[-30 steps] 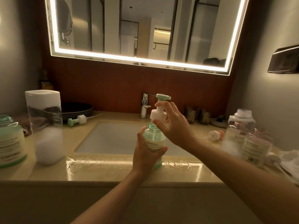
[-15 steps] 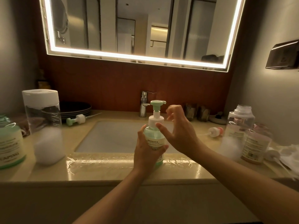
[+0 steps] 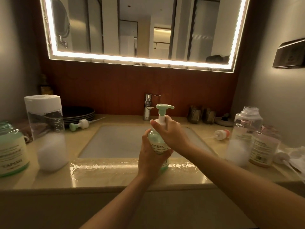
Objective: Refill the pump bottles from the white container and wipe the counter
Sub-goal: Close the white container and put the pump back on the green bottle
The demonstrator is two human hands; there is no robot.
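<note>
A green pump bottle [image 3: 158,147] stands on the counter's front strip [image 3: 105,177], just before the sink [image 3: 118,141]. My left hand [image 3: 151,158] grips its body from the left. My right hand [image 3: 171,132] is curled round the white collar of the pump head [image 3: 163,108], which sits on the bottle's neck. A tall clear container with a white lid [image 3: 45,129] stands at the left. A loose green pump [image 3: 80,125] lies behind it. At the right stand an open clear bottle [image 3: 244,134] and a pink bottle [image 3: 264,146], with a loose pink pump [image 3: 221,134] lying nearby.
A large green-labelled tub [image 3: 11,151] is at the far left edge. Dark plates [image 3: 79,113] are stacked at the back left, the faucet [image 3: 148,107] rises behind the sink, and small dark jars [image 3: 202,115] stand at the back right. White cloth or tissue [image 3: 295,156] lies at the far right.
The pump head went down onto the bottle's neck. My right hand let go briefly, then closed round the pump's collar. My left hand kept its hold on the bottle.
</note>
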